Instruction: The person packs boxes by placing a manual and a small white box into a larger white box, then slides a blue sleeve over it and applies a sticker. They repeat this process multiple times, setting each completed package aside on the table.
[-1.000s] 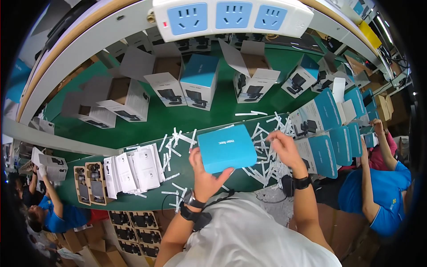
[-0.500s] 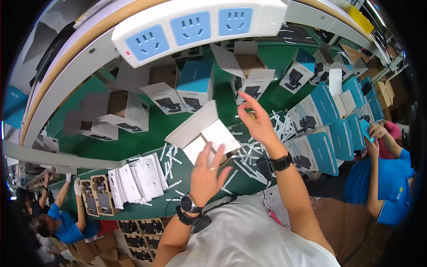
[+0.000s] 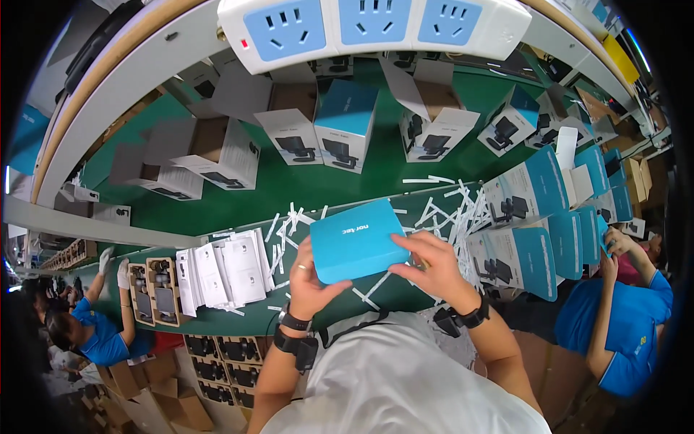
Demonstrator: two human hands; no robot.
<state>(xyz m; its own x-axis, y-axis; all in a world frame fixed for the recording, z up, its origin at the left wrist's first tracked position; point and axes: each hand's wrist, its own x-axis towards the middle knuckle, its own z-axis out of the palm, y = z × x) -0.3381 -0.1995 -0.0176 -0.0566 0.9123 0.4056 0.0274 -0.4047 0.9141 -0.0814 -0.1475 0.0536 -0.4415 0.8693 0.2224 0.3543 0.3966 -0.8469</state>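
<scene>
A box with a closed teal lid [image 3: 358, 242] is between my two hands, over the near strip of the green bench. My left hand [image 3: 312, 286] grips its left side, with the thumb along the near edge and the other fingers partly hidden behind the side. At the right edge, my right hand [image 3: 437, 267] presses its thumb near the front corner and its index finger on the lid. The lower sides of the box are mostly out of sight. Loose white strips [image 3: 372, 293] lie on the bench around it.
Open and closed boxes [image 3: 347, 134] line the back bench. Stacked white folded pieces [image 3: 235, 271] and brown trays of dark parts [image 3: 155, 293] stand to the left. Teal-flapped cartons [image 3: 524, 195] crowd the right, beside a co-worker [image 3: 614, 318]. A power strip [image 3: 376, 29] hangs overhead.
The box's raised white flap is now down, showing the teal top. My right hand has come down from above onto the box's right edge, while my left hand has shifted to its left side.
</scene>
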